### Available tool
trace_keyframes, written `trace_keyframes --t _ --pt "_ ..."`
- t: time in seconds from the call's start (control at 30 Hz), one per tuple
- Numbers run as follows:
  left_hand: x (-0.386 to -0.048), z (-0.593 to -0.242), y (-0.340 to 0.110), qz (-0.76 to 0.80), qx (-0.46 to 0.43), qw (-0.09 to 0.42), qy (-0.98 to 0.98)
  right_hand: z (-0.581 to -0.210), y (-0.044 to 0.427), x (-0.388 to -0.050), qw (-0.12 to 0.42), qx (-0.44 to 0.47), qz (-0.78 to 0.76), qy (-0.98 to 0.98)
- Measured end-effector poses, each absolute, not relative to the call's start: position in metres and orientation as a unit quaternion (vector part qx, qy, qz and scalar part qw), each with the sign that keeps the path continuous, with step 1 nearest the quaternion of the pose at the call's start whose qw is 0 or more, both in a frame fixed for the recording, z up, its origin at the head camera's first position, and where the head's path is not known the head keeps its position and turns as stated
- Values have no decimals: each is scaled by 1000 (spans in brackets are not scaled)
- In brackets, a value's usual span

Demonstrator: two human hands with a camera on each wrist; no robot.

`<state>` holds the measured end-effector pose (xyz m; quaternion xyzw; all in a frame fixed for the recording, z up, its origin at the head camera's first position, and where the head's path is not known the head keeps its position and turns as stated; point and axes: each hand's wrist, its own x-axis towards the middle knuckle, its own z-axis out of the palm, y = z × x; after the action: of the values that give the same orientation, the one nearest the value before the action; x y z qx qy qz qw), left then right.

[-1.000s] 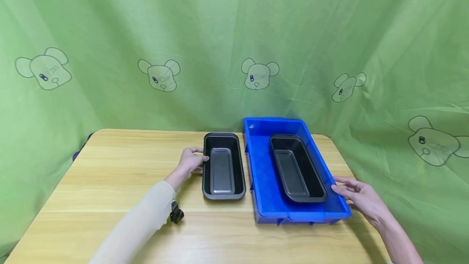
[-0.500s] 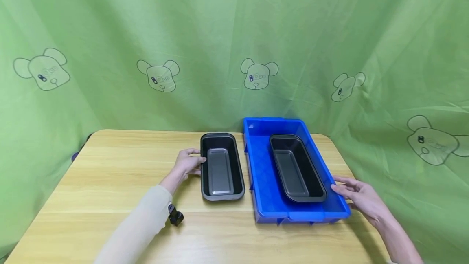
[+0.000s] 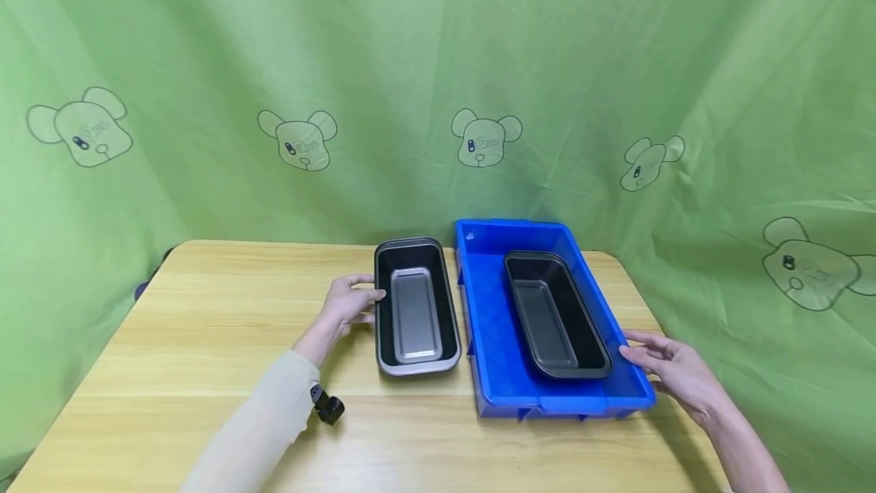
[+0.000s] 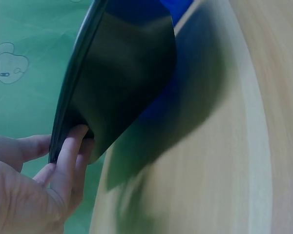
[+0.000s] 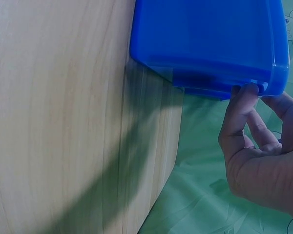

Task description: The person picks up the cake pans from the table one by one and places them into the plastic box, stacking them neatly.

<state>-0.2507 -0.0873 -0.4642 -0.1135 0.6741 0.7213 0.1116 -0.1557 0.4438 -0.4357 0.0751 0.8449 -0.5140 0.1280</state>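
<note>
My left hand (image 3: 347,303) pinches the left rim of a dark grey loaf pan (image 3: 416,310), thumb over the edge and fingers underneath. In the left wrist view, the pan's outer side (image 4: 127,63) appears raised above the wood, with its shadow on the table below. Just right of it stands a blue plastic bin (image 3: 571,405). Inside that bin lies a second dark loaf pan (image 3: 550,318), close to the right wall. My right hand (image 3: 674,371) pinches the bin's right rim near the front corner, with the fingers (image 5: 234,114) under the lip.
Everything is on a light wooden table (image 3: 205,356) with rounded back corners. Behind and beside it hangs a green curtain (image 3: 383,59) printed with mouse heads. A small black camera mount (image 3: 327,405) sits at my left wrist.
The left loaf pan has shifted slightly left with my left hand, then its far end has risen so its tilt differs. The bin, the pan inside it and my right hand stay put.
</note>
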Motion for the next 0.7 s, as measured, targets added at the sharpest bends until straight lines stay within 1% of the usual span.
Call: trace_keyframes --t 0.4,0.7 --pt "-247 -447 -86 750 -117 96 644 -433 443 -155 134 80 -507 848" --pt "-245 -428 -74 769 -106 73 626 -434 445 -156 136 80 -506 848"
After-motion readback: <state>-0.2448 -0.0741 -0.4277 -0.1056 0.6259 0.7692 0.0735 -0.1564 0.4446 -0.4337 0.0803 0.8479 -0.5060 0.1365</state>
